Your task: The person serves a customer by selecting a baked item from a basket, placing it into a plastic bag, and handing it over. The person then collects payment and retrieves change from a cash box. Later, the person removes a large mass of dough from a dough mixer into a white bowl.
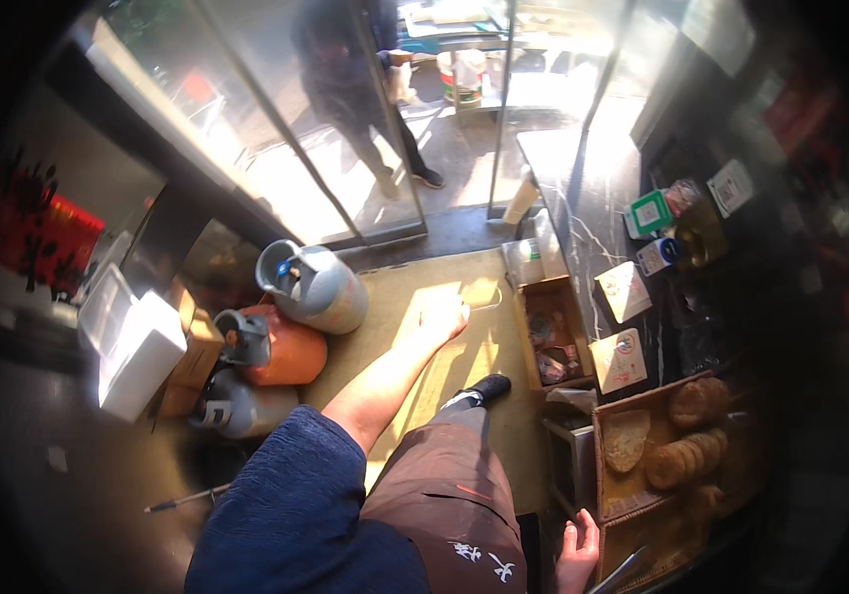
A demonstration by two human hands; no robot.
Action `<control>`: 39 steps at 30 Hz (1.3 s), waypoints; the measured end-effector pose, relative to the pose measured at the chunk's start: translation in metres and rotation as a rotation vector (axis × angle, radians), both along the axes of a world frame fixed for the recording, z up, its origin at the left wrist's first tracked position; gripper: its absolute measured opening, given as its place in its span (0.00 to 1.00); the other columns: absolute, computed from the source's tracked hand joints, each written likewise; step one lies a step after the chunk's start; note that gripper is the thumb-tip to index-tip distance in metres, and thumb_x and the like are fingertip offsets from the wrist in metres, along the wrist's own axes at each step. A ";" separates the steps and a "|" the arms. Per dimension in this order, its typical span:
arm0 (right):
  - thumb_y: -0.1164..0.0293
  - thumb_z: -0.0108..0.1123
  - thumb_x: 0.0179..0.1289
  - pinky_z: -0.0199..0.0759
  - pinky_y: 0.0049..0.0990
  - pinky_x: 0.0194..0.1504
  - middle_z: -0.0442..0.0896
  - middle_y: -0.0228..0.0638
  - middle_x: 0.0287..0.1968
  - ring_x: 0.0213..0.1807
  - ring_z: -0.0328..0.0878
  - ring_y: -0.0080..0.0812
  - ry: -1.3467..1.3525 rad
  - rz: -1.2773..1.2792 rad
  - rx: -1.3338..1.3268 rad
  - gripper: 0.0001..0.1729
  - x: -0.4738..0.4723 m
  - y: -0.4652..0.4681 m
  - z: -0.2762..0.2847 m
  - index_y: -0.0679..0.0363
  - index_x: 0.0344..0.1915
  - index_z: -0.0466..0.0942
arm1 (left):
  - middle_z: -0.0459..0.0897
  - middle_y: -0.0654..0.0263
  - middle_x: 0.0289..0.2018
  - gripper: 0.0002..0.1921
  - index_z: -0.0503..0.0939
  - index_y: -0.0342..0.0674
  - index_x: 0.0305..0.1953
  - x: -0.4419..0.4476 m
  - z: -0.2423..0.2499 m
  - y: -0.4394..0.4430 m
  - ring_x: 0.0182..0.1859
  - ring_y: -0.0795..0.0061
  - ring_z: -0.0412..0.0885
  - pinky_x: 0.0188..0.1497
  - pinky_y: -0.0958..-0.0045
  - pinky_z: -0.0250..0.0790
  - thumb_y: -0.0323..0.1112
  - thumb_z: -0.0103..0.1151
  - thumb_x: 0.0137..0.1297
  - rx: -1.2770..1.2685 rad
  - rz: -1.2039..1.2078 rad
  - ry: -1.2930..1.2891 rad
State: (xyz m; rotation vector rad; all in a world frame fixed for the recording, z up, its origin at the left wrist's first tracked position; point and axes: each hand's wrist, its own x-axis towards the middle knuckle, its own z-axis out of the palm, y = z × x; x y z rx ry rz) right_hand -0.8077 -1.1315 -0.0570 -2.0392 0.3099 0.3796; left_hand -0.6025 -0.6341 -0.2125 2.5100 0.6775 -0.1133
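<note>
My left hand (445, 318) reaches forward over the tan floor mat, its fingers curled in. A thin pale strand (489, 304) curves out from beside its fingers; what the strand belongs to is too small to tell. Low at the right, my right hand (577, 551) has its fingers apart and holds nothing that I can see. It is beside the rim of a wicker basket (598, 475) with round flat breads (626, 439) and a stack of bread slices (686, 457). A metal utensil (619, 570) lies close to that hand, partly cut off.
Gas cylinders, grey (335, 289) and orange (294, 345), stand left near a white foam box (143, 353). At right, an open box (576, 327) holding banknotes adjoins a dark marbled counter (580, 215) with printed code stands (647, 215). Beyond glass doors (387, 134) stands a person (339, 67).
</note>
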 end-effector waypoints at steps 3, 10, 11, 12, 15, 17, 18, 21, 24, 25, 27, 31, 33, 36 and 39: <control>0.78 0.58 0.77 0.75 0.31 0.65 0.79 0.43 0.63 0.61 0.81 0.34 0.025 0.349 0.135 0.22 -0.003 0.011 -0.028 0.68 0.67 0.75 | 0.93 0.60 0.41 0.18 0.91 0.42 0.37 -0.237 -0.004 0.088 0.49 0.55 0.91 0.52 0.55 0.82 0.47 0.54 0.70 0.167 0.587 0.443; 0.71 0.64 0.77 0.76 0.30 0.62 0.83 0.40 0.63 0.60 0.82 0.30 0.111 1.081 -0.019 0.23 -0.026 0.124 -0.027 0.64 0.68 0.76 | 0.91 0.51 0.40 0.21 0.90 0.38 0.40 -0.718 0.011 -0.034 0.46 0.50 0.90 0.53 0.55 0.80 0.53 0.66 0.66 -0.216 0.996 0.509; 0.70 0.64 0.78 0.76 0.31 0.62 0.83 0.40 0.63 0.60 0.82 0.30 0.098 1.156 -0.015 0.23 -0.032 0.149 -0.022 0.63 0.69 0.76 | 0.91 0.51 0.46 0.21 0.91 0.39 0.45 -0.758 0.011 -0.063 0.50 0.50 0.89 0.55 0.54 0.80 0.53 0.66 0.67 -0.271 1.000 0.477; 0.70 0.63 0.78 0.76 0.31 0.62 0.83 0.39 0.63 0.60 0.82 0.30 0.065 1.203 -0.015 0.24 -0.037 0.175 -0.018 0.63 0.69 0.76 | 0.91 0.51 0.47 0.20 0.90 0.39 0.44 -0.790 0.009 -0.083 0.51 0.50 0.89 0.56 0.54 0.80 0.52 0.65 0.68 -0.373 1.091 0.550; 0.72 0.62 0.79 0.77 0.29 0.60 0.83 0.39 0.63 0.57 0.84 0.29 -0.034 1.303 0.083 0.23 -0.066 0.236 -0.006 0.62 0.69 0.75 | 0.89 0.47 0.50 0.19 0.89 0.37 0.45 -0.867 -0.004 -0.123 0.56 0.50 0.87 0.61 0.54 0.78 0.48 0.65 0.66 -0.431 1.327 0.583; 0.73 0.62 0.79 0.78 0.29 0.59 0.83 0.40 0.63 0.56 0.84 0.29 -0.017 1.299 0.116 0.22 -0.094 0.267 -0.001 0.62 0.69 0.76 | 0.89 0.46 0.50 0.19 0.89 0.36 0.46 -0.915 -0.015 -0.121 0.56 0.49 0.87 0.61 0.54 0.78 0.46 0.65 0.65 -0.424 1.369 0.561; 0.73 0.61 0.79 0.78 0.30 0.58 0.83 0.40 0.62 0.55 0.85 0.30 -0.049 1.319 0.024 0.22 -0.109 0.280 0.001 0.61 0.69 0.76 | 0.89 0.47 0.49 0.18 0.89 0.35 0.45 -0.937 -0.020 -0.113 0.55 0.48 0.87 0.61 0.54 0.78 0.43 0.65 0.63 -0.501 1.411 0.509; 0.73 0.61 0.78 0.81 0.32 0.56 0.83 0.42 0.61 0.54 0.86 0.34 -0.153 1.433 -0.112 0.22 -0.164 0.323 0.004 0.61 0.68 0.77 | 0.90 0.46 0.46 0.13 0.89 0.36 0.42 -0.996 -0.040 -0.080 0.52 0.48 0.88 0.58 0.56 0.79 0.38 0.65 0.63 -0.442 1.496 0.377; 0.72 0.61 0.78 0.81 0.33 0.57 0.83 0.41 0.61 0.55 0.86 0.34 -0.096 1.445 -0.106 0.21 -0.243 0.370 0.008 0.62 0.67 0.77 | 0.92 0.54 0.42 0.05 0.90 0.45 0.35 -1.047 -0.062 -0.026 0.47 0.50 0.89 0.52 0.58 0.80 0.36 0.67 0.60 -0.384 1.590 0.314; 0.72 0.61 0.78 0.81 0.33 0.57 0.83 0.41 0.61 0.55 0.86 0.34 -0.076 1.458 -0.091 0.21 -0.272 0.389 0.009 0.62 0.67 0.77 | 0.92 0.55 0.40 0.05 0.90 0.47 0.36 -1.063 -0.069 -0.012 0.44 0.51 0.89 0.50 0.58 0.80 0.35 0.67 0.60 -0.333 1.564 0.289; 0.73 0.61 0.78 0.81 0.33 0.58 0.83 0.42 0.61 0.57 0.86 0.35 -0.069 1.521 -0.138 0.21 -0.326 0.424 0.016 0.63 0.67 0.76 | 0.92 0.55 0.39 0.06 0.91 0.47 0.36 -1.099 -0.077 0.022 0.42 0.52 0.90 0.49 0.59 0.81 0.35 0.67 0.59 -0.313 1.410 0.293; 0.71 0.61 0.78 0.79 0.31 0.59 0.83 0.41 0.63 0.57 0.86 0.34 0.030 1.630 -0.077 0.24 -0.407 0.468 0.031 0.62 0.70 0.75 | 0.92 0.56 0.38 0.08 0.91 0.43 0.37 -1.157 -0.072 0.052 0.41 0.56 0.90 0.47 0.60 0.81 0.35 0.67 0.60 -0.354 1.492 0.157; 0.71 0.61 0.78 0.79 0.31 0.59 0.83 0.42 0.63 0.58 0.86 0.34 0.119 1.652 -0.072 0.24 -0.427 0.478 0.036 0.63 0.70 0.75 | 0.92 0.56 0.37 0.08 0.91 0.43 0.38 -1.176 -0.065 0.060 0.41 0.57 0.90 0.47 0.61 0.81 0.36 0.67 0.60 -0.397 1.461 0.212; 0.73 0.62 0.76 0.81 0.34 0.58 0.83 0.46 0.61 0.57 0.87 0.38 -0.006 1.694 -0.208 0.23 -0.430 0.485 0.034 0.64 0.68 0.76 | 0.92 0.56 0.36 0.09 0.91 0.42 0.39 -1.191 -0.057 0.057 0.39 0.58 0.90 0.45 0.61 0.80 0.37 0.68 0.60 -0.458 1.472 0.189; 0.74 0.63 0.74 0.81 0.37 0.57 0.83 0.48 0.61 0.55 0.88 0.41 -0.030 1.727 -0.217 0.22 -0.418 0.491 0.024 0.65 0.66 0.77 | 0.91 0.55 0.34 0.10 0.90 0.39 0.39 -1.190 -0.055 0.040 0.37 0.60 0.89 0.42 0.64 0.79 0.36 0.69 0.60 -0.424 1.553 0.075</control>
